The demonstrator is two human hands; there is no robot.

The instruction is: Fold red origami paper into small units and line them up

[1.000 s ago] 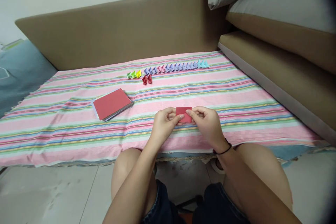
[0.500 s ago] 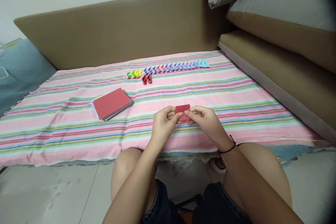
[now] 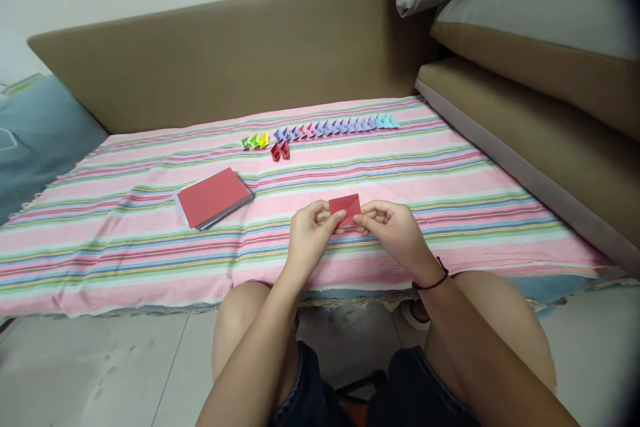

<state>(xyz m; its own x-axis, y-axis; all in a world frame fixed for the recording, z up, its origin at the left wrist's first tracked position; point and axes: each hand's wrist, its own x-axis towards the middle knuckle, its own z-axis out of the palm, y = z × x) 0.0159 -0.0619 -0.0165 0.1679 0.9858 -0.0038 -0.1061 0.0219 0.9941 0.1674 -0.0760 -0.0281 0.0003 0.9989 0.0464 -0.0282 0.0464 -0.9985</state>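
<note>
A small piece of folded red paper (image 3: pixel 345 205) is held up above the striped cloth, a diagonal fold line showing across its face. My left hand (image 3: pixel 313 227) pinches its left side, thumb in front and fingers behind. On the other side, my right hand (image 3: pixel 390 227) grips the lower right edge between thumb and fingers. Farther back on the cloth lie two folded red paper boats (image 3: pixel 280 151). Behind them runs a row of small folded paper boats (image 3: pixel 335 127) in purple, pink and turquoise, with green and yellow ones (image 3: pixel 256 141) at its left end.
A stack of paper sheets (image 3: pixel 215 197), red on top, lies left of my hands. The striped cloth (image 3: pixel 150 247) covers the seat, with a brown backrest (image 3: pixel 240 53) behind. Large cushions (image 3: pixel 530 127) are piled at the right. A blue cushion (image 3: pixel 50 127) stands at the far left.
The red paper has shifted slightly left and up and now shows a flatter face with a clear diagonal line. My thumbs have moved a little farther apart.
</note>
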